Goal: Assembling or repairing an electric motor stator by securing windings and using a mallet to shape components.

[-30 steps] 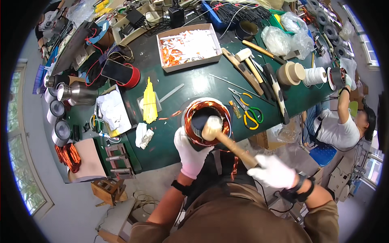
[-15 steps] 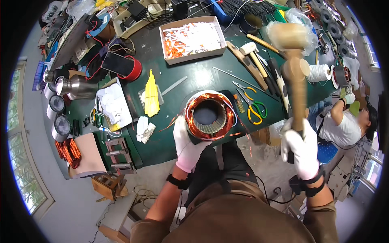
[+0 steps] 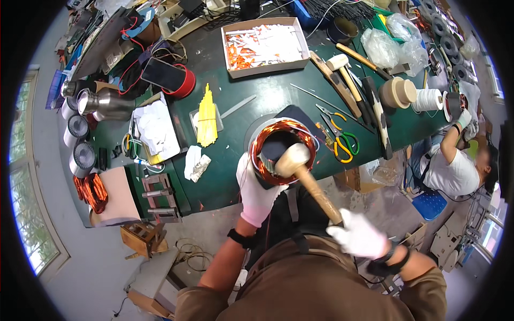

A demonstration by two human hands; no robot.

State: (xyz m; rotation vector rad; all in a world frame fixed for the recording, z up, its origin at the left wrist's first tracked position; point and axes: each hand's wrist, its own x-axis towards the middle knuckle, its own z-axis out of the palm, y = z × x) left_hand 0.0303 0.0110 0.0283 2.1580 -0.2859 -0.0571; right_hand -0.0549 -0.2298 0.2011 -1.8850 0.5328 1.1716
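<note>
Gripping a wooden mallet by the far end of its handle, the white-gloved right hand is closed at the lower right of the frame's centre. The mallet slants up and to the left, its pale head over the lower right part of the opening in a copper-wound stator; whether the head touches the windings cannot be told. That stator is at the centre of the frame, by the near edge of the green bench, its round opening tipped up into view. Against its lower left side lies the left hand, also gloved in white, with fingers partly hidden, so how far they are closed cannot be told. Just right of the stator are pliers with orange grips and scissors with one orange and one green loop. To its left, a bundle of yellow strips lies above a crumpled white scrap. At the upper centre stands a cardboard box filled with white and orange pieces; a second mallet lies to its right. A steel flask lies on its side at the upper left, and orange-brown wire coils rest farther down. At the right edge sits a co-worker in a white shirt, a gloved hand at another wound ring.
</note>
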